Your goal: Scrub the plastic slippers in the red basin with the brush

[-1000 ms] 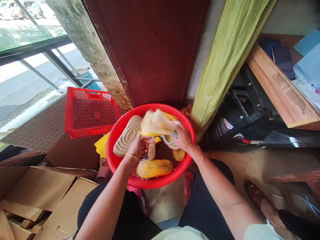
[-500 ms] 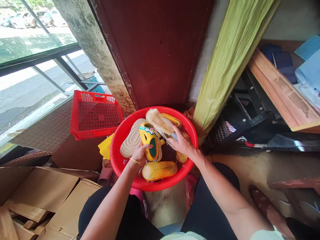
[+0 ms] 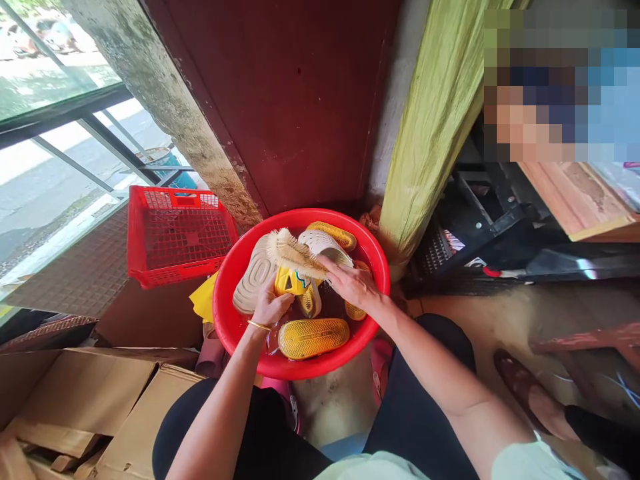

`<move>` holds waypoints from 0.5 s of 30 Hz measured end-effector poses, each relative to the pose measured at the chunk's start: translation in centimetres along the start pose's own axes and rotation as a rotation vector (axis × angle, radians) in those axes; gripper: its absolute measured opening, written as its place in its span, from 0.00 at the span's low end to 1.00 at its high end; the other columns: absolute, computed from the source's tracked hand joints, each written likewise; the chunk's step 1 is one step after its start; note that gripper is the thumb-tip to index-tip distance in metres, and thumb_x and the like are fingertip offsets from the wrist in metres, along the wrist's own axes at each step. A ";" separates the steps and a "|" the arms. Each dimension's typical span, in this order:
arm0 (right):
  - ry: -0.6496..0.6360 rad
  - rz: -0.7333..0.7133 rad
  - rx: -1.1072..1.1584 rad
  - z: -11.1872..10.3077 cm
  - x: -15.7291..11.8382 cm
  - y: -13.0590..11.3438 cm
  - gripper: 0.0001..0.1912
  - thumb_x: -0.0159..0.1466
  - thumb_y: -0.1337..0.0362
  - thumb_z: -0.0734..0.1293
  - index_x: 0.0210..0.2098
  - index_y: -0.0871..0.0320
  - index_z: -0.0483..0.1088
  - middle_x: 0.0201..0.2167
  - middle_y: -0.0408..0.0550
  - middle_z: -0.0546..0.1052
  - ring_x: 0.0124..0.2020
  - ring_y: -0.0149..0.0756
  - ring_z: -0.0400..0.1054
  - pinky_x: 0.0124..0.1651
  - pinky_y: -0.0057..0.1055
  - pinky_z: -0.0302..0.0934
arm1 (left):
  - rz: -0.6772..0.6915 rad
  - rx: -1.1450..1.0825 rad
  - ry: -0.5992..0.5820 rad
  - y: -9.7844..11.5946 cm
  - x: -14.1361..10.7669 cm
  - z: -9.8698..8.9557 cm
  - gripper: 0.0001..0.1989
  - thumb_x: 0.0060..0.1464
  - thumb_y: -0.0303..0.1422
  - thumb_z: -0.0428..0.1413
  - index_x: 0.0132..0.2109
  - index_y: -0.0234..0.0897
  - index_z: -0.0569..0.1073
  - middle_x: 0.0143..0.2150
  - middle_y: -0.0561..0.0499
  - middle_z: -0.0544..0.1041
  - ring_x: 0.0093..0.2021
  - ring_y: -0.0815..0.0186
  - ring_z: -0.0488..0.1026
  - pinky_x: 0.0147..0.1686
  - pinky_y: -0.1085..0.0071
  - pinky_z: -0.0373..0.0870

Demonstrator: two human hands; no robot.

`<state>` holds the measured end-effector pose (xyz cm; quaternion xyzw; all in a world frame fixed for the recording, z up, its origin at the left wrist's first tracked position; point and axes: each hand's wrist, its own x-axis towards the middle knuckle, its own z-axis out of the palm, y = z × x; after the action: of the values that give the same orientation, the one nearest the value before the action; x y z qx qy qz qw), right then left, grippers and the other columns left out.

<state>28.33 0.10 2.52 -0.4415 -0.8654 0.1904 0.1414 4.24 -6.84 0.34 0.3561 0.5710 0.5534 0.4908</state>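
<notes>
Over the red basin (image 3: 303,371), my left hand (image 3: 271,308) is closed around a yellow clog (image 3: 287,283) with teal trim. My right hand (image 3: 354,285) grips a scrubbing brush (image 3: 295,256) with pale bristles, which lies across the clog and hides part of it. Around them in the basin's water are a beige-soled shoe (image 3: 251,283) on the left and a white clog (image 3: 327,245) behind the brush. A yellow-soled shoe (image 3: 314,338) rests sole up at the front, another yellow sole (image 3: 332,234) at the back. One more yellow-soled shoe (image 3: 355,308) sits partly under my right wrist.
A red plastic crate (image 3: 181,233) stands left of the basin, with cardboard boxes (image 3: 90,393) nearer me. Behind are a dark red door (image 3: 295,100) and a yellow-green curtain (image 3: 425,133). A person's foot in a brown shoe (image 3: 517,383) shows at right.
The yellow clog has turned and tilted in my left hand. The brush has moved left and down across it, uncovering the white clog behind. The view has shifted slightly.
</notes>
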 end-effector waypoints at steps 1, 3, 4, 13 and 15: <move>-0.008 0.015 -0.007 0.1 0.1 0.1 0.29 0.77 0.57 0.56 0.76 0.45 0.55 0.56 0.50 0.81 0.53 0.43 0.77 0.57 0.34 0.68 | -0.012 -0.003 -0.003 -0.2 -0.1 0.1 0.29 0.32 0.27 0.63 0.48 0.36 0.77 0.32 0.53 0.79 0.26 0.67 0.72 0.24 0.73 0.68; -0.007 0.056 -0.002 0.3 0.3 0.5 0.28 0.76 0.59 0.57 0.75 0.45 0.57 0.59 0.48 0.79 0.55 0.43 0.76 0.57 0.34 0.68 | -0.023 -0.043 0.025 -0.4 -0.2 -0.1 0.30 0.32 0.27 0.64 0.50 0.36 0.77 0.35 0.51 0.80 0.28 0.64 0.75 0.26 0.71 0.71; -0.001 0.064 0.008 0.4 0.3 0.7 0.29 0.76 0.60 0.57 0.75 0.45 0.57 0.60 0.48 0.78 0.55 0.42 0.75 0.57 0.34 0.68 | -0.021 -0.083 0.046 -0.4 -0.2 -0.2 0.31 0.33 0.28 0.64 0.51 0.37 0.76 0.37 0.50 0.81 0.30 0.62 0.77 0.28 0.69 0.74; -0.160 -0.029 0.001 1.1 -0.8 0.5 0.28 0.76 0.62 0.57 0.74 0.43 0.58 0.52 0.49 0.82 0.49 0.43 0.78 0.52 0.34 0.68 | -0.128 -0.517 0.089 1.0 1.4 -1.8 0.27 0.37 0.30 0.65 0.50 0.34 0.77 0.39 0.47 0.84 0.41 0.52 0.82 0.46 0.55 0.82; -0.149 -0.086 0.111 0.7 -1.3 0.4 0.27 0.76 0.61 0.57 0.74 0.44 0.60 0.58 0.48 0.80 0.54 0.42 0.76 0.54 0.33 0.68 | -0.129 -0.542 0.152 0.8 1.9 -2.3 0.26 0.39 0.30 0.65 0.50 0.35 0.78 0.38 0.48 0.84 0.40 0.54 0.83 0.46 0.56 0.82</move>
<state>29.08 -0.86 1.60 -0.3799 -0.8798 0.2641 0.1090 1.42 -5.53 0.59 0.1322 0.4589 0.6787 0.5580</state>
